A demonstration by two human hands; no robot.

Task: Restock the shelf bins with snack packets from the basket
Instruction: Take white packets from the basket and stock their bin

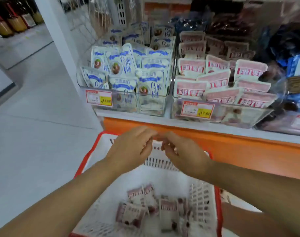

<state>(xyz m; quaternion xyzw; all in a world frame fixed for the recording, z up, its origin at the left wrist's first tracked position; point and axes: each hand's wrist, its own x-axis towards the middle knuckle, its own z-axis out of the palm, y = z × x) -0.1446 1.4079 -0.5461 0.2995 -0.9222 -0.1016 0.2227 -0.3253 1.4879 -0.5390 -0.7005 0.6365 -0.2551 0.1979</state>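
A white basket with a red rim stands below me, with several pink-and-white snack packets lying at its bottom. My left hand and my right hand hover side by side above the basket's far end, fingers loosely curled, fingertips close together, nothing visibly held. On the shelf above, a clear bin holds the same pink packets, and a clear bin to its left holds blue-and-white packets.
An orange shelf front runs just behind the basket. Price tags hang on the bin fronts. Dark and blue bagged goods fill the shelf's right side. Grey floor lies to the left, beside a white shelf post.
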